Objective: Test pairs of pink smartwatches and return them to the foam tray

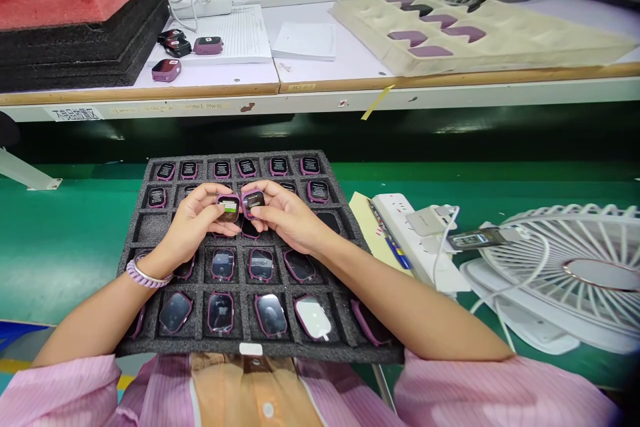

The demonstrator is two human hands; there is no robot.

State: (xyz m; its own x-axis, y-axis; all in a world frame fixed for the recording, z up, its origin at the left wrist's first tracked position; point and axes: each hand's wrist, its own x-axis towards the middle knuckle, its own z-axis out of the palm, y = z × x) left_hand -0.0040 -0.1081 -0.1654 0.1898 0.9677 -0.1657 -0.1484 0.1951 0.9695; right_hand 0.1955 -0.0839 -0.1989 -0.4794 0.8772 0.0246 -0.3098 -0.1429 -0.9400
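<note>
Left hand point(193, 220): fingers pinched nearly closed on a rounded-square watch body with purple case and dark glass face point(229, 208). Thumb on the near right-side edge of my palm side, other fingers curled around the top and underneath. Its screen shows white text and a bright green band.

Right hand point(285, 217): same narrow pinch, holding a second rounded-square purple-cased watch body point(253, 202). Thumb over the lower part of its glass, fingers at the top edge and behind. Its screen looks dark.

The two units sit side by side between my hands, faces up toward me. Can't tell if the cases actually touch; my fingertips and the angle make it hard to see.

Both are held above the middle of a dark grey foam tray with square pockets point(150, 227). Another dark-faced purple watch body point(250, 230) lies just below my fingers. Far rows: faces with white text. Near rows: mostly dark glass, one bright white face point(313, 317).

Green tabletop point(75, 227) around the tray. Right of it: long white plastic power strip point(417, 240), then white round-caged fan point(600, 273).
</note>
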